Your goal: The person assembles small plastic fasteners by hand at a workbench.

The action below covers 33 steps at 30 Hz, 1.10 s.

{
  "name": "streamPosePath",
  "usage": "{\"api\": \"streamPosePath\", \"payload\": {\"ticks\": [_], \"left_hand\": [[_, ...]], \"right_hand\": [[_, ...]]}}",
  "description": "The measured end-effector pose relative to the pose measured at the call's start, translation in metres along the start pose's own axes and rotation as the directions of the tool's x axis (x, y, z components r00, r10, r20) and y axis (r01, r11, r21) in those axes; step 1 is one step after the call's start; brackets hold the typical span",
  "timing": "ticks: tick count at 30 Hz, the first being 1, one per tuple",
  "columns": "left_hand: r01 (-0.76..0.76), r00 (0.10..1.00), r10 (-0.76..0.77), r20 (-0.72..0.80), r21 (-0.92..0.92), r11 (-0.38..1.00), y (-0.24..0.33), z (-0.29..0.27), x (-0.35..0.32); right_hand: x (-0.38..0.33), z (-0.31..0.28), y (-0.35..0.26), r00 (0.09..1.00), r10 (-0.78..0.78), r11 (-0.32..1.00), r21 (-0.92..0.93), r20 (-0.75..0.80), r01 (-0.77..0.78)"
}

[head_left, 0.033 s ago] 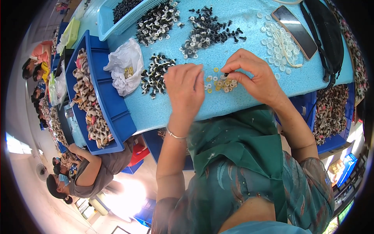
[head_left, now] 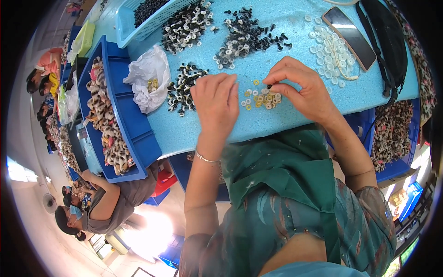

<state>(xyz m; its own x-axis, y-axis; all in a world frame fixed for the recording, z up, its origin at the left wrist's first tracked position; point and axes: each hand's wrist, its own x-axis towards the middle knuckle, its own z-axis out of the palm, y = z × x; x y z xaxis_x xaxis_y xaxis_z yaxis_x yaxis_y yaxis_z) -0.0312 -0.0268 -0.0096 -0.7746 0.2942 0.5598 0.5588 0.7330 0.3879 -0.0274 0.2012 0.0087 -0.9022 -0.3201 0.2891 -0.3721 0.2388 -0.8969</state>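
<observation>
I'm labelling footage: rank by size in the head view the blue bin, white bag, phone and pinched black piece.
Largest: blue bin
White bag
Phone
Smallest: black piece, partly hidden in the right hand

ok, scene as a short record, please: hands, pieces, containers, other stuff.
left hand: left hand raised beside the black-and-white pieces, fingers bent; grip unclear
right hand: right hand pinching a small black piece between thumb and forefinger
below right hand: yellow and white rings
surface: blue table
containers: light blue basket, upper left; blue bin with furry pieces, left
right side: clear discs, phone, black bag
</observation>
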Motion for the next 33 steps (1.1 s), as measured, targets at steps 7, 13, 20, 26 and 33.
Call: {"api": "streamPosePath", "payload": {"ticks": [7, 13, 20, 26, 33], "left_hand": [[-0.001, 1.000, -0.003, 0.016, 0.254, 0.967, -0.013, -0.007, 0.007], [0.018, 0.998, -0.035, 0.055, 0.285, 0.958, -0.014, 0.014, 0.023], [0.075, 0.994, -0.094, 0.061, 0.253, 0.965, -0.014, 0.016, 0.027], [0.123, 0.988, -0.139, 0.068, 0.201, 0.972, -0.013, 0.019, 0.029], [0.094, 0.988, -0.119, 0.094, 0.238, 0.967, -0.007, 0.021, 0.038]], "right_hand": [[0.003, -0.004, 0.001, 1.000, 0.000, 0.999, 0.039, -0.017, 0.001], [0.003, 0.002, -0.001, 1.000, -0.002, 0.998, 0.059, -0.003, 0.003], [0.003, 0.002, 0.007, 1.000, 0.014, 0.986, 0.164, 0.009, -0.015], [0.004, 0.004, 0.009, 1.000, 0.024, 0.977, 0.214, 0.010, -0.026], [-0.001, 0.006, 0.012, 0.996, 0.079, 0.966, 0.251, -0.040, -0.066]]}}
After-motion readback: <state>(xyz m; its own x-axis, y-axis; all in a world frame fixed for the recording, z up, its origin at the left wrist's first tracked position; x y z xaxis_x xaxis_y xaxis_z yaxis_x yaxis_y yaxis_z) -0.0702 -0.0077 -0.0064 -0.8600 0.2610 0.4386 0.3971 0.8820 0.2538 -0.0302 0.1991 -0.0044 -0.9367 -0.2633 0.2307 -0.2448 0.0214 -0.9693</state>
